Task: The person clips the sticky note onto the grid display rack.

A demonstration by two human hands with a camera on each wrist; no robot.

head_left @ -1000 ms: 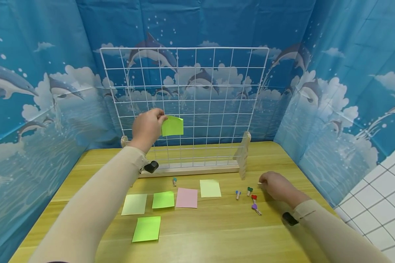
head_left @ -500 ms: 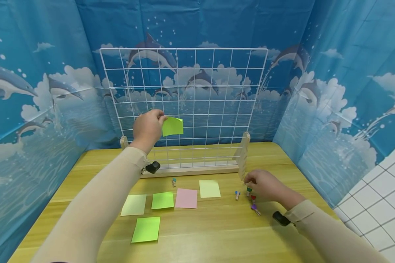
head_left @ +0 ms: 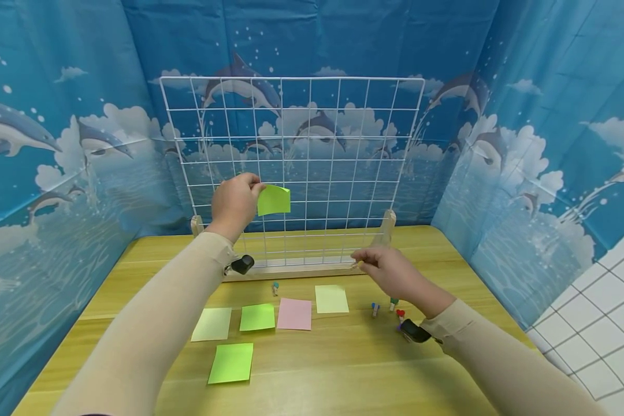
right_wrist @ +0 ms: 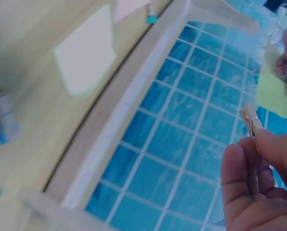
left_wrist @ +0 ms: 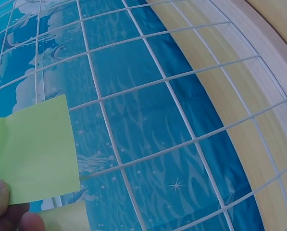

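Note:
My left hand (head_left: 234, 202) pinches a bright green sticky note (head_left: 274, 200) by its left edge, in front of the white wire grid (head_left: 310, 108). In the left wrist view the note (left_wrist: 40, 154) sits against the grid, and a second piece of the same paper colour (left_wrist: 68, 217) shows below the fingers. My right hand (head_left: 395, 273) holds a small wooden clothespin (right_wrist: 251, 119) between thumb and fingertips, its tip pointing away from the palm. That hand is in front of the grid's wooden base, right of centre.
On the table lie two green notes (head_left: 257, 317) (head_left: 231, 363), a pink note (head_left: 294, 314) and pale yellow notes (head_left: 211, 324) (head_left: 331, 299). Small clothespins with coloured hearts, such as a blue one (head_left: 375, 308) and a red one (head_left: 401, 314), lie at right. A teal one (head_left: 275, 288) is near the base.
My right hand has lifted away from the clothespins at right and moved left toward the grid, carrying one clothespin. My left hand and its note have stayed nearly still.

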